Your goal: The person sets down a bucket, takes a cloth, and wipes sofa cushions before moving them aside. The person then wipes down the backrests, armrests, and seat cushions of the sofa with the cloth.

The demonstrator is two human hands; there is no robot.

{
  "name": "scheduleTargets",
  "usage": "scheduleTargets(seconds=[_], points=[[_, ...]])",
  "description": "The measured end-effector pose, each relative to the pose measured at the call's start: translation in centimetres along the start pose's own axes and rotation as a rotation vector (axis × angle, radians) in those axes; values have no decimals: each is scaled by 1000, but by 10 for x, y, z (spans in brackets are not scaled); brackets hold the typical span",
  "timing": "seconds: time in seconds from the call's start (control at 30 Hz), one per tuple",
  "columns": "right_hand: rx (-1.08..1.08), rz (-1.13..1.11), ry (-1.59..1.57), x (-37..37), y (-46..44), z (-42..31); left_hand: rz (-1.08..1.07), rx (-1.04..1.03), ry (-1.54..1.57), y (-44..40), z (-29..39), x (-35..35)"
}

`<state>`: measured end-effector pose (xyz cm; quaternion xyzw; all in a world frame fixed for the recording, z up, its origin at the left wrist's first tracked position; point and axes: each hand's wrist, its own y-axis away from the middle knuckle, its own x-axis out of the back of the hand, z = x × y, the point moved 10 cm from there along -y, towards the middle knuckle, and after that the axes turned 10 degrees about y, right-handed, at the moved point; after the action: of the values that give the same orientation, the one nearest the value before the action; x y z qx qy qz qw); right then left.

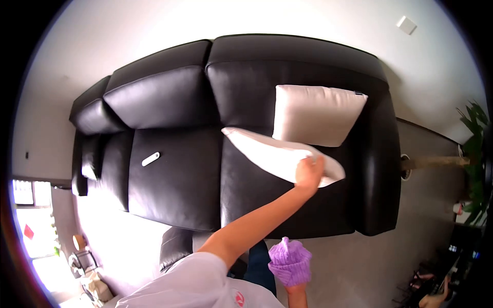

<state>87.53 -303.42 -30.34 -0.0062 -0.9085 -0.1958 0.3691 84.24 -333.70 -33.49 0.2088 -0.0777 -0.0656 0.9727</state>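
A pale wall with a small white square fitting [406, 25] runs behind a long black sofa [174, 177], with grey floor [344, 267] in front of it, a bright window [45, 233] at the far left and a green plant [476, 154] at the far right. The sofa's back shows 3 padded sections. On its right-hand seat, the person's left hand [308, 172] reaches out from a white shirt [190, 285] and grips a white cushion [264, 153] near its right end, the fingers closed on the cover. That cushion is seen nearly edge-on, slanting down from left to right over the seat; whether its underside touches the leather, I cannot tell. Just behind it, a 2nd cushion [318, 115], pale and plump, leans against the backrest near the right armrest [377, 177], a dark tag at its upper right corner. The right hand [296, 288] is low, near the body and in front of the sofa, with a bunched purple cloth [289, 262] of ribbed texture over it; the cloth hides the fingers, so I cannot tell whether they are spread or pressed together. A slim white remote-like object [151, 159] lies on the middle seat, well apart from both hands.
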Motion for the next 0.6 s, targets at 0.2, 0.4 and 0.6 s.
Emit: scheduleTargets(seconds=[0.2, 0.4, 0.6], points=[[-120, -170, 23, 36, -13, -27, -209, -129, -79, -33, 55, -111], [6, -343, 695, 35, -2, -1, -409, 42, -101, 20, -6, -23], [125, -487, 493, 16, -15, 21, -277, 316, -196, 159, -351, 157]])
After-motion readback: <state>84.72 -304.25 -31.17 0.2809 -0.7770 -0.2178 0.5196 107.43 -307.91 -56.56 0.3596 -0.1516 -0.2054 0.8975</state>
